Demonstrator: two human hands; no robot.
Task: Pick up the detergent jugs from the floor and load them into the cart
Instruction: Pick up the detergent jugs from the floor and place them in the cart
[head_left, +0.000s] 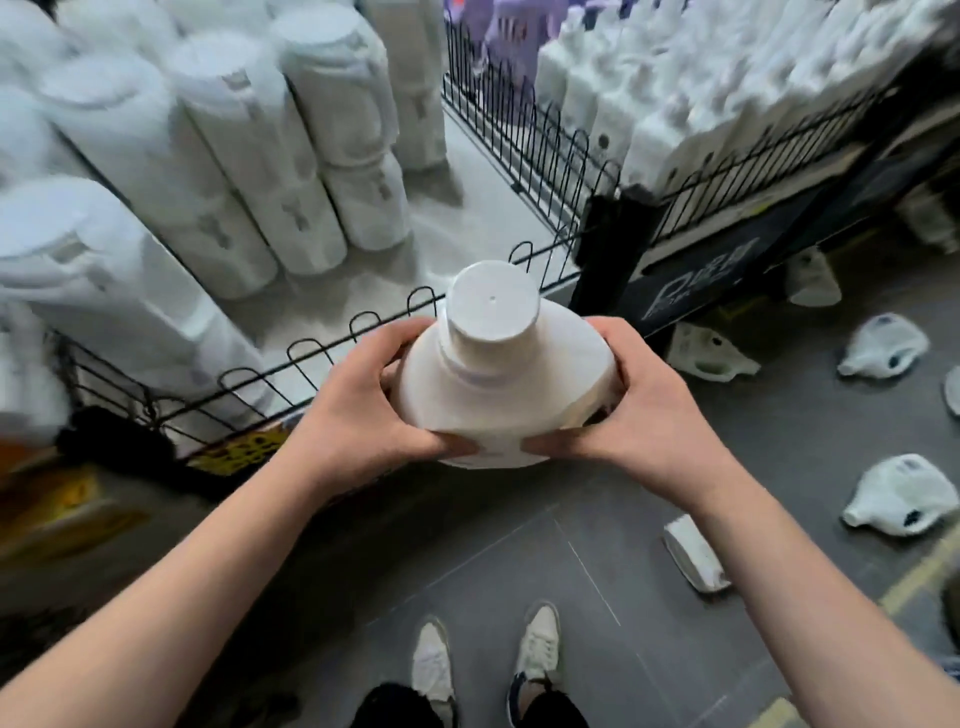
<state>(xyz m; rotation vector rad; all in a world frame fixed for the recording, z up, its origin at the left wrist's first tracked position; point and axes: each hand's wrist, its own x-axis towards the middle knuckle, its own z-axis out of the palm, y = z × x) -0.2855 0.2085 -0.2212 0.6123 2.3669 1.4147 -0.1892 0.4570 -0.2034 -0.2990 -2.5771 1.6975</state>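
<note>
L hand (363, 410) & R hand (641, 415) both curl round jug (498, 387), cap up, axis upright, held at cart's (311, 347) near edge. Free spot lies straight ahead; hands equally near.

- A jug (498, 374) is held at the centre of the frame, between the left hand (358, 410) and the right hand (639, 410), just before the near rail of a cart (483, 218).
- That cart is spread over the upper left of the frame; stacked jugs (234, 156) are packed in its left part.
- A second cart (727, 265) is set at the upper right, filled with bottles (727, 78).
- Loose jugs (883, 343) are scattered on the floor (519, 545) along the right edge.
- Shoes (431, 660) are seen at the bottom centre.
</note>
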